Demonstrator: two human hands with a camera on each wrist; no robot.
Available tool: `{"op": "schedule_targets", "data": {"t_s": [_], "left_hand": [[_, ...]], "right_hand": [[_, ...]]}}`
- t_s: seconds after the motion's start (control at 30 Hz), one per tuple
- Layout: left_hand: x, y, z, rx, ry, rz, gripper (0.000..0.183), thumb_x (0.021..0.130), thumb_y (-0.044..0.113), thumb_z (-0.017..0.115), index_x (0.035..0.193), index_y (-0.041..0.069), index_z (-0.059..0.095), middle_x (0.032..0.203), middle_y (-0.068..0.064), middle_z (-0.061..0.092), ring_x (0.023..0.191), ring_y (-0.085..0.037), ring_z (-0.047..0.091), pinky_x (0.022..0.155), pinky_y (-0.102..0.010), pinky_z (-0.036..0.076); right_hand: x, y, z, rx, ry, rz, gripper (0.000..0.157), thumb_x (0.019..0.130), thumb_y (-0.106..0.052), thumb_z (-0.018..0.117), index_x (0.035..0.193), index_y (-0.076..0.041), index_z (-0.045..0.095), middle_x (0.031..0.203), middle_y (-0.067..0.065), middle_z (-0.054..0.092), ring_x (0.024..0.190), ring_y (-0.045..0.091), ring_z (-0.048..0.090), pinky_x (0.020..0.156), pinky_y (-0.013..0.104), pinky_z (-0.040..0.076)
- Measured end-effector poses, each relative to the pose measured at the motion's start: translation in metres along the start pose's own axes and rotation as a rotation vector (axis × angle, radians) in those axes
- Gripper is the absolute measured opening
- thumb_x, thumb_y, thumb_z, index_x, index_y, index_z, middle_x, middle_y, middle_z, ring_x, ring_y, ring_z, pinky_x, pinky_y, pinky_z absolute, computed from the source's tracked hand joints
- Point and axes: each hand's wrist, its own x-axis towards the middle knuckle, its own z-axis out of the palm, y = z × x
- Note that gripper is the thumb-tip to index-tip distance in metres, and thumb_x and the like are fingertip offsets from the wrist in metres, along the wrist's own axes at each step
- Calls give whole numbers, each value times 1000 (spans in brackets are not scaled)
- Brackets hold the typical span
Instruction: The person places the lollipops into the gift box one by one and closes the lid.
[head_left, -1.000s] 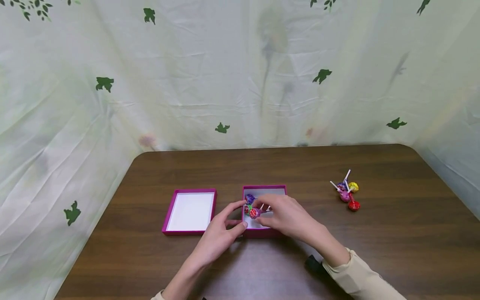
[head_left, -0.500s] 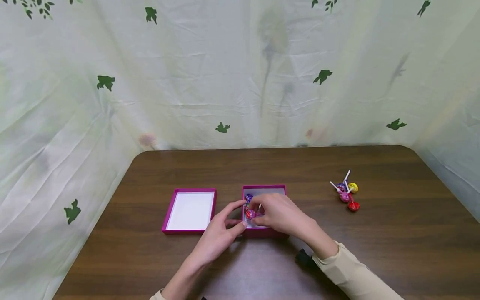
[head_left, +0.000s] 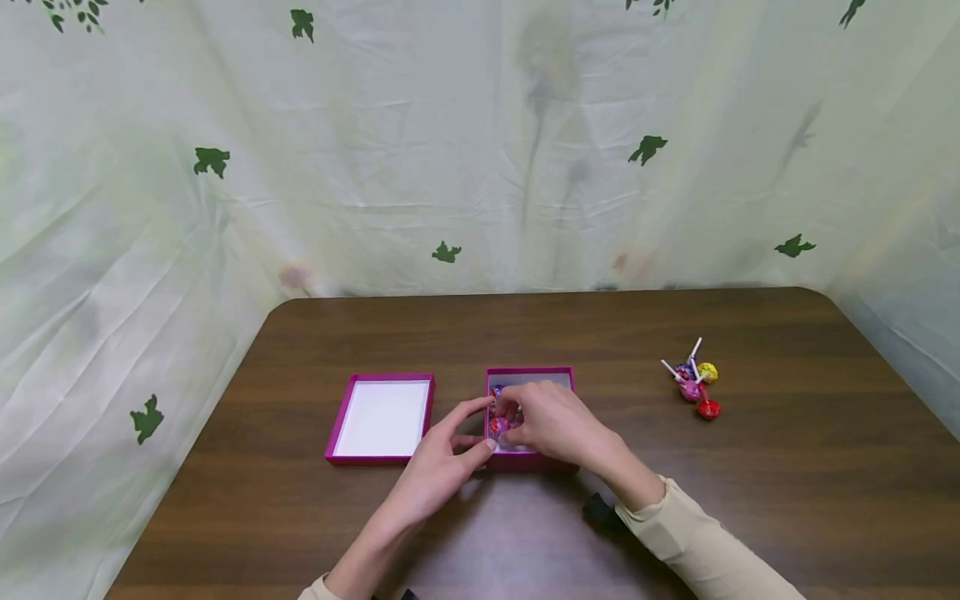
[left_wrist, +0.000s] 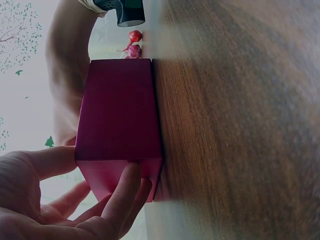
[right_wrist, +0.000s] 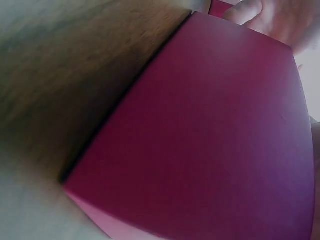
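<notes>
An open magenta box (head_left: 530, 463) with a pale inside stands mid-table. My left hand (head_left: 437, 471) steadies its left side, fingers fairly straight against the outer wall, as the left wrist view shows. The right hand (head_left: 558, 423) reaches into the box from the right. Its thumb and fingers pinch a pink-and-red lollipop (head_left: 498, 426) at the left of the box; the stick is hidden. Behind it, a blue-wrapped lollipop (head_left: 498, 389) shows in part. The hand hides the rest of the inside. In the right wrist view, the box's magenta wall (right_wrist: 200, 135) fills most of the frame.
Left of the box lies its magenta-edged lid (head_left: 380, 418), white inside up. Several lollipops (head_left: 690, 390) lie in a bunch at the right of the brown table (head_left: 787, 467). A pale curtain (head_left: 420, 150) hangs behind the table.
The right hand has moved slightly left and deeper into the box with the pink-and-red lollipop. My left hand has stayed at the box's side.
</notes>
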Motion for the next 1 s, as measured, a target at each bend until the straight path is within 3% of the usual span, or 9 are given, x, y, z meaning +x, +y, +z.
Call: {"op": "schedule_targets", "data": {"t_s": [0.53, 1.0], "left_hand": [[1, -1, 0, 13, 2, 9, 50, 93, 17, 67, 141, 25, 53, 138, -12, 55, 111, -29, 63, 75, -37, 51], [2, -1, 1, 13, 7, 14, 50, 93, 17, 68, 140, 24, 53, 136, -13, 57, 110, -28, 63, 76, -37, 52]], "right_hand": [[3, 4, 2, 45, -55, -37, 20, 78, -9, 80, 90, -21, 69, 73, -12, 59, 67, 7, 54, 63, 29, 45], [2, 3, 1, 43, -53, -21, 19, 79, -11, 82, 88, -20, 67, 72, -12, 59, 66, 8, 54, 63, 28, 46]]}}
